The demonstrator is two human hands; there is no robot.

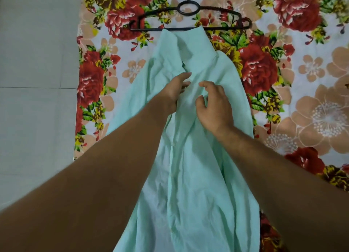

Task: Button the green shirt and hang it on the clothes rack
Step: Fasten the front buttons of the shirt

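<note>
A pale green shirt (196, 157) lies lengthwise on a flowered bedsheet (302, 81), collar at the far end. A black plastic hanger (188, 8) lies flat just beyond the collar, its lower bar touching or under the collar edge. My left hand (174, 90) reaches in from the left and rests on the shirt's chest near the front opening, fingers extended onto the cloth. My right hand (213, 106) hovers over the same spot from the right, fingers curled and apart, touching the fabric. Whether either hand pinches the cloth is unclear. The buttons are too small to make out.
The bedsheet's left edge (77, 100) runs beside a grey tiled floor (37, 81). The sheet extends far to the right of the shirt. No clothes rack is in view.
</note>
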